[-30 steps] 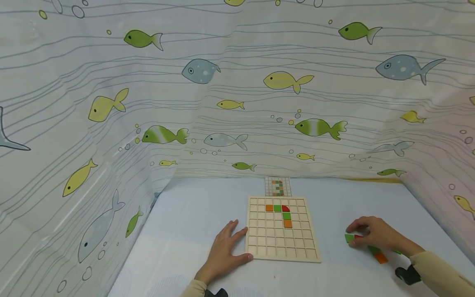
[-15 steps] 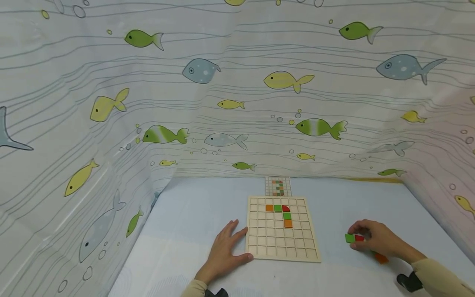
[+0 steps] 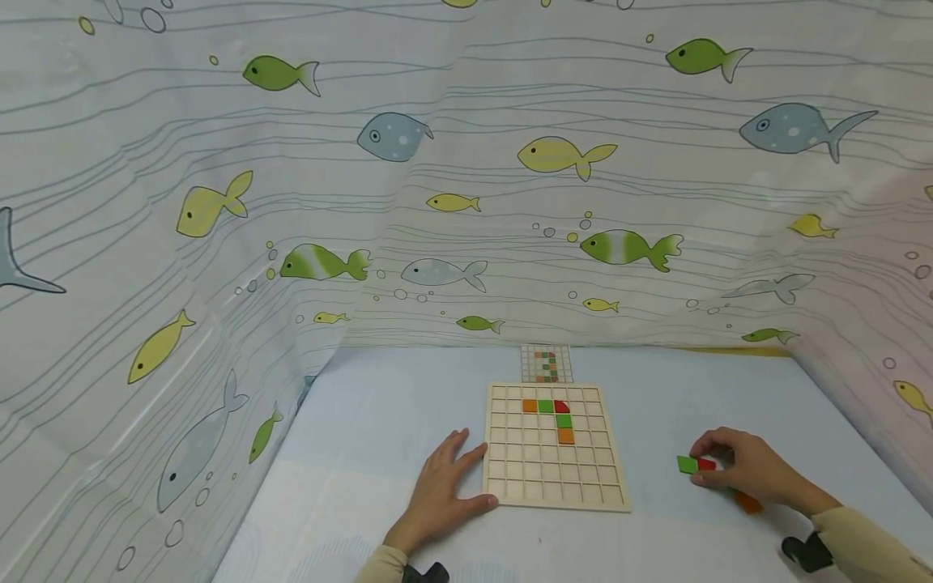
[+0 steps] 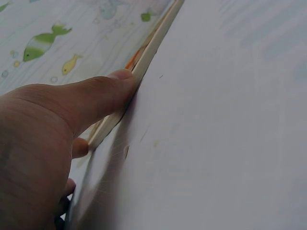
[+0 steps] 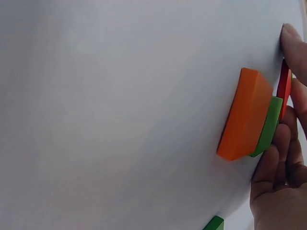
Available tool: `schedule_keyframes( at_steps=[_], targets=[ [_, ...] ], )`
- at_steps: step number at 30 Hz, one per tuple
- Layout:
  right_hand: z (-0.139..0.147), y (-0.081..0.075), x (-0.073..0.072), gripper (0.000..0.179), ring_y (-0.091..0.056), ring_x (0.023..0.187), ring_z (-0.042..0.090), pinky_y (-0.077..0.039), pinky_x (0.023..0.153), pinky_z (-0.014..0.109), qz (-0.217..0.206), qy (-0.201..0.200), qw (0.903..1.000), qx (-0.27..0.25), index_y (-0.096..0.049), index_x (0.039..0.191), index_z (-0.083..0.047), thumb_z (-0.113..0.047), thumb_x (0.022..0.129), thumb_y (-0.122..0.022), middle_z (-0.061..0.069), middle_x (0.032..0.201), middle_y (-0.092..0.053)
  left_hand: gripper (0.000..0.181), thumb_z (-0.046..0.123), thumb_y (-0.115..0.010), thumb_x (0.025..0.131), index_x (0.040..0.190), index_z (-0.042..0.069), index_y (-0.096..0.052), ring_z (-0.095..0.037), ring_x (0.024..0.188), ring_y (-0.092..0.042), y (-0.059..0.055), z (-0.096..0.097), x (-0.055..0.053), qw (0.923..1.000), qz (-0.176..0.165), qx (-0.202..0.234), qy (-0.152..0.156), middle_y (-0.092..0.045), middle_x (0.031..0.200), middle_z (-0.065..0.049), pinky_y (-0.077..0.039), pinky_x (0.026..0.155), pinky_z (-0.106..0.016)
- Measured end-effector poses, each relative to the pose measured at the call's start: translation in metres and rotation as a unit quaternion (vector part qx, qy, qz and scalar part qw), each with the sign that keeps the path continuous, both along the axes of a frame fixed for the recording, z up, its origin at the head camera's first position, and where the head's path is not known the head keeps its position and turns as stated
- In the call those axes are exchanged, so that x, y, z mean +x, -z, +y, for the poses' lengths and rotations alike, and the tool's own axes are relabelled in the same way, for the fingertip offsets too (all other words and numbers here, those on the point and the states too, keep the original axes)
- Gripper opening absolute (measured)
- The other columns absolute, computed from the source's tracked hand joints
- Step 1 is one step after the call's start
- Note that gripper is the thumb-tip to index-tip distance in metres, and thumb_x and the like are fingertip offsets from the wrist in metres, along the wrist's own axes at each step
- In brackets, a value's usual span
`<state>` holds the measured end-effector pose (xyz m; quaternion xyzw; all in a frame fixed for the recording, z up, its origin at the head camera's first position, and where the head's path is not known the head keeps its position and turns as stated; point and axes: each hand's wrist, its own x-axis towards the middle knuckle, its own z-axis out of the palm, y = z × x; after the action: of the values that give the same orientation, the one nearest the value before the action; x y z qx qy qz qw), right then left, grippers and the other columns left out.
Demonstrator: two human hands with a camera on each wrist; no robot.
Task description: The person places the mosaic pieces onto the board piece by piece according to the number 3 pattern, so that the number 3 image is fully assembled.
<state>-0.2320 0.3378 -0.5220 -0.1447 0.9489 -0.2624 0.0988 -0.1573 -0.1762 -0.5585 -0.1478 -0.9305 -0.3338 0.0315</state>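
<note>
A wooden grid board (image 3: 543, 478) lies mid-table, with orange, green and red tiles in several upper squares. My left hand (image 3: 440, 490) rests at the board's left side, fingers spread, thumb on the near-left corner and index fingertip at the left edge. To the board's right, my right hand (image 3: 743, 465) has thumb and index finger on either side of a red tile (image 3: 705, 464), pinching it. A green tile (image 3: 688, 464) adjoins the red one. Under the palm lie an orange tile (image 5: 245, 115) and another green tile (image 5: 267, 128); the right wrist view shows them close together.
Behind the board stands a small pattern card (image 3: 547, 364) with a coloured grid. A further green tile (image 5: 215, 224) shows at the bottom of the right wrist view. A fish-print curtain (image 3: 466, 186) encloses the table's back and sides.
My right hand has drawn slightly right, uncovering more of the red tile, and now hides the green tiles seen earlier under the palm. My left hand and the board have stayed put.
</note>
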Motion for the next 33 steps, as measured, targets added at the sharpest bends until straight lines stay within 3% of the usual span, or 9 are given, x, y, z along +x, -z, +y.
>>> schedule_keyframes(
  at_steps=[20,33],
  targets=[
    [0.001,0.0061,0.0026,0.034,-0.055,0.089,-0.004,-0.053,0.078,0.02,0.017,-0.01,0.9995,-0.023,-0.072,0.104,-0.019,-0.04,0.084,-0.089,-0.007,0.101,-0.069,0.079,0.059,-0.079,0.087,0.151,0.017,-0.06,-0.045,0.158,-0.03,-0.0031,0.0013,0.0011,1.0,-0.002,0.002,-0.001,-0.039,0.168,-0.021,-0.028,0.122,-0.073],
    [-0.0036,0.0045,0.0014,0.036,-0.06,0.09,-0.002,-0.054,0.076,0.02,0.006,0.008,0.9996,-0.026,-0.072,0.106,-0.016,-0.041,0.085,-0.089,-0.006,0.102,-0.072,0.079,0.06,-0.078,0.087,0.152,0.017,-0.059,-0.046,0.158,-0.031,-0.0034,0.0013,0.0024,1.0,-0.002,0.003,-0.001,-0.039,0.168,-0.021,-0.028,0.122,-0.074]
  ],
)
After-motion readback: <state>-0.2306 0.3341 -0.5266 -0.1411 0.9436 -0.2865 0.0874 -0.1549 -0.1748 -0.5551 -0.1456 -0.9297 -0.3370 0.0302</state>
